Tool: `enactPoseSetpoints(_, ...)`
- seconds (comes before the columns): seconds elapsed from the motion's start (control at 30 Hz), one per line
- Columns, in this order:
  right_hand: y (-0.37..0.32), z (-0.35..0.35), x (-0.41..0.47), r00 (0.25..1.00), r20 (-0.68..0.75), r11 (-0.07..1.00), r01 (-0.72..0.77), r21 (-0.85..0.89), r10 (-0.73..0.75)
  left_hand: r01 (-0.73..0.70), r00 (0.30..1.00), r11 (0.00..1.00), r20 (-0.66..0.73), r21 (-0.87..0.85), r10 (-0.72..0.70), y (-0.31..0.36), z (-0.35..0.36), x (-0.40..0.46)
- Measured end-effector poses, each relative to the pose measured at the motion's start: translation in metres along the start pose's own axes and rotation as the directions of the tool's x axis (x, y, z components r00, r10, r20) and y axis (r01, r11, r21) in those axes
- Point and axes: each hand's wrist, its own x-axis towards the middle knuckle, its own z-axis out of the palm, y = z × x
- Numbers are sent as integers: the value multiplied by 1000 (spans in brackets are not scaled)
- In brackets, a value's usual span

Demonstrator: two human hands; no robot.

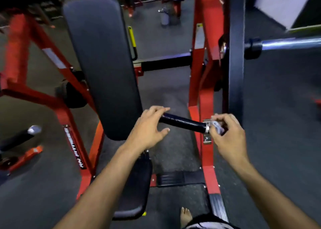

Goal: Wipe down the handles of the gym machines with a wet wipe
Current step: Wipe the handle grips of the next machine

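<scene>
A black handle (pixel 184 122) sticks out leftward from the red machine frame (pixel 205 96). My left hand (pixel 149 128) hovers over the handle's free end with fingers spread and relaxed, the fingertips just above the grip. My right hand (pixel 227 134) pinches a crumpled pale wet wipe (pixel 216 127) against the metal collar where the handle joins the frame. Part of the wipe is hidden inside my fingers.
A long black back pad (pixel 102 60) stands left of the handle, with the black seat (pixel 135 194) below it. A second black handle (pixel 19 138) shows at far left. A steel bar (pixel 291 43) juts right. A foot (pixel 185 216) stands on the dark floor.
</scene>
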Motion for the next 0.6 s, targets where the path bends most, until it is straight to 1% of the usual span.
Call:
enactPoseSetpoints(0.07, 0, -1, 11, 996, -44, 995, 72, -76, -76, -97, 985, 974, 160, 206, 64, -4, -3, 35)
enactPoseSetpoints(0.1, 1, 4, 15, 993, -33, 987, 110, -116, -115, -138, 969, 949, 235, 283, 71, -6, -4, 51)
enactPoseSetpoints(0.17, 11, 23, 20, 992, 19, 969, 129, -211, -128, -207, 924, 912, 376, 354, 64, -11, 1, 79)
enactPoseSetpoints(0.23, 26, 50, 17, 988, 126, 946, 126, -299, -91, -235, 878, 898, 478, 372, 32, -17, 10, 95)
enactPoseSetpoints(0.27, 35, 65, 12, 979, 190, 936, 128, -328, -67, -243, 870, 890, 492, 386, 24, -21, 17, 99)
enactPoseSetpoints(0.3, 43, 79, 4, 973, 226, 923, 124, -364, -41, -262, 875, 874, 483, 409, 36, -24, 23, 100)
enactPoseSetpoints(0.33, 49, 89, -3, 973, 231, 907, 113, -405, -18, -275, 884, 859, 466, 432, 49, -26, 28, 101)
enactPoseSetpoints(0.43, 50, 102, -15, 988, 152, 843, 100, -528, -22, -297, 894, 816, 445, 496, 56, -27, 35, 108)
enactPoseSetpoints(0.53, 50, 109, -17, 988, 151, 788, 106, -607, -16, -336, 888, 787, 452, 517, 82, -29, 39, 116)
enactPoseSetpoints(0.6, 56, 115, -14, 992, 124, 750, 101, -653, -26, -363, 887, 777, 445, 515, 120, -34, 42, 118)
